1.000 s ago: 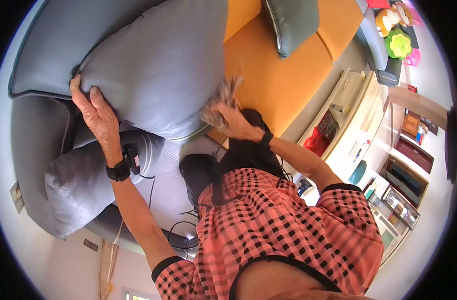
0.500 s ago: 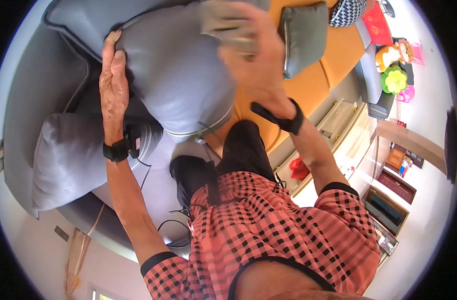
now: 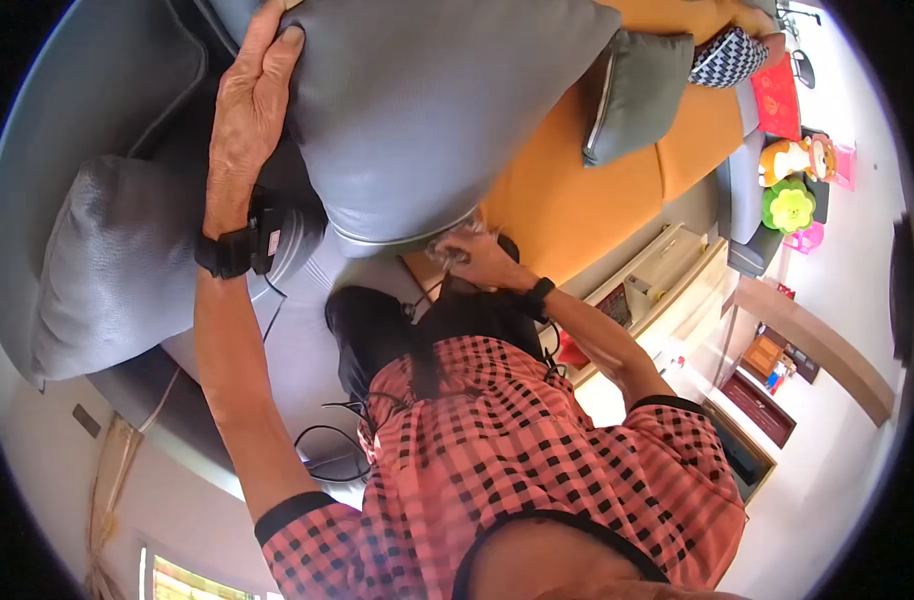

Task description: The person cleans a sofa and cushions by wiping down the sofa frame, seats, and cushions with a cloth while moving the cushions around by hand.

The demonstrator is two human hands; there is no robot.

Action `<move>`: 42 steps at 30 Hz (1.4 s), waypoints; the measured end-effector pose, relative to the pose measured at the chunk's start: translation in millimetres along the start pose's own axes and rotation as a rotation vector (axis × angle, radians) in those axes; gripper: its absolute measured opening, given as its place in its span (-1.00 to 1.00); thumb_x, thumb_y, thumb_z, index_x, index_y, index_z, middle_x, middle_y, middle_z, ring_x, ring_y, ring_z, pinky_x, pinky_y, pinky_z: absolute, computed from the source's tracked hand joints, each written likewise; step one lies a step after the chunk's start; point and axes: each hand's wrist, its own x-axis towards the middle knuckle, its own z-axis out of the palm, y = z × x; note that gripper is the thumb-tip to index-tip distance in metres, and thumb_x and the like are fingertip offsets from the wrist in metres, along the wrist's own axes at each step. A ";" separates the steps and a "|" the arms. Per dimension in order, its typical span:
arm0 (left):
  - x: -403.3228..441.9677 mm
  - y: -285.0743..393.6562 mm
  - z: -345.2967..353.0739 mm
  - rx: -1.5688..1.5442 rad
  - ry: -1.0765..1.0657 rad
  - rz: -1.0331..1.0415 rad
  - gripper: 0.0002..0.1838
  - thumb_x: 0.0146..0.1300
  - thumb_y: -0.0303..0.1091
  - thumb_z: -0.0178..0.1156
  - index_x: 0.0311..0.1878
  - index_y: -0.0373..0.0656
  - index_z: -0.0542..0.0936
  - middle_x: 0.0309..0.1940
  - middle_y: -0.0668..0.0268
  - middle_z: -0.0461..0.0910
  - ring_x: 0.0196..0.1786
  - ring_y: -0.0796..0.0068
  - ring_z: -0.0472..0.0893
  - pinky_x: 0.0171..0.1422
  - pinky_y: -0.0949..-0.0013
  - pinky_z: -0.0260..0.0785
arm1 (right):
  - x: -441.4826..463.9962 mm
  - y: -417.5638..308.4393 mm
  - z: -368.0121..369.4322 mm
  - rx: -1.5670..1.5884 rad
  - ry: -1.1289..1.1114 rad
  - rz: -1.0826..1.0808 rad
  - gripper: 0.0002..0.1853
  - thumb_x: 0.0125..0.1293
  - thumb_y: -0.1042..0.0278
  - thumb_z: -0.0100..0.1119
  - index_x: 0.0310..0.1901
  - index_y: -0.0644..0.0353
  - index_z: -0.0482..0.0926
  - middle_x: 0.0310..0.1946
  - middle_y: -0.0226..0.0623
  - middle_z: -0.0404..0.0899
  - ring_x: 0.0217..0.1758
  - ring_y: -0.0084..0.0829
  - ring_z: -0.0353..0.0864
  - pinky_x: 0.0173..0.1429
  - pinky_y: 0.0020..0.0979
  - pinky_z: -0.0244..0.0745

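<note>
Orange seating (image 3: 577, 195) beside, left hand (image 3: 245, 115) grips cushion (image 3: 427, 110), right hand (image 3: 483, 262) cloth (image 3: 444, 248).

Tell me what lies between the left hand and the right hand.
The grey cushion does, in the head view: the left hand is at its edge, and the right hand is near its piped border.

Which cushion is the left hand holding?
The big gray cushion; the left hand grips its edge. No hand grips the smaller gray cushion or the green-gray one.
</note>
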 end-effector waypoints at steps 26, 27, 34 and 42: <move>16.5 6.2 -21.9 -0.270 -0.281 -0.287 -0.41 0.53 0.13 -0.31 0.39 0.01 0.40 0.19 0.29 0.46 0.23 0.41 0.40 0.36 0.31 0.18 | 149.9 -92.9 58.5 -0.320 -0.140 -0.374 -0.73 0.06 0.34 0.24 -0.17 0.20 0.59 -0.14 -0.24 0.56 -0.04 -0.26 0.59 0.08 -0.32 0.55; 11.0 26.6 -20.3 -0.185 -0.196 -0.253 -0.56 0.43 -0.11 0.04 0.31 0.01 0.49 0.03 0.46 0.55 -0.10 0.64 0.41 0.04 0.57 0.27 | 137.2 -114.1 37.6 -0.469 -0.111 -0.417 -0.69 0.00 0.36 0.30 -0.17 0.19 0.55 -0.16 -0.23 0.57 -0.10 -0.22 0.63 0.04 -0.29 0.56; 5.1 37.3 -10.7 0.171 -0.114 -0.202 -0.53 0.46 -0.03 -0.01 0.34 0.06 0.47 0.27 0.41 0.45 0.24 0.47 0.40 0.33 0.44 0.19 | 39.2 -36.3 -20.3 -0.075 -0.072 -0.279 -0.66 0.13 0.19 0.28 -0.03 -0.03 0.63 -0.26 -0.27 0.70 -0.23 -0.20 0.70 -0.16 -0.19 0.57; -1.8 57.5 18.5 0.299 0.078 -0.264 -0.59 0.49 -0.20 -0.09 0.34 -0.02 0.43 0.11 0.48 0.45 -0.09 0.65 0.36 -0.04 0.60 0.19 | -5.6 163.8 -92.1 0.110 1.014 0.265 -0.67 0.33 0.21 0.00 -0.04 0.24 0.60 -0.33 -0.10 0.66 -0.37 -0.26 0.63 -0.24 -0.26 0.52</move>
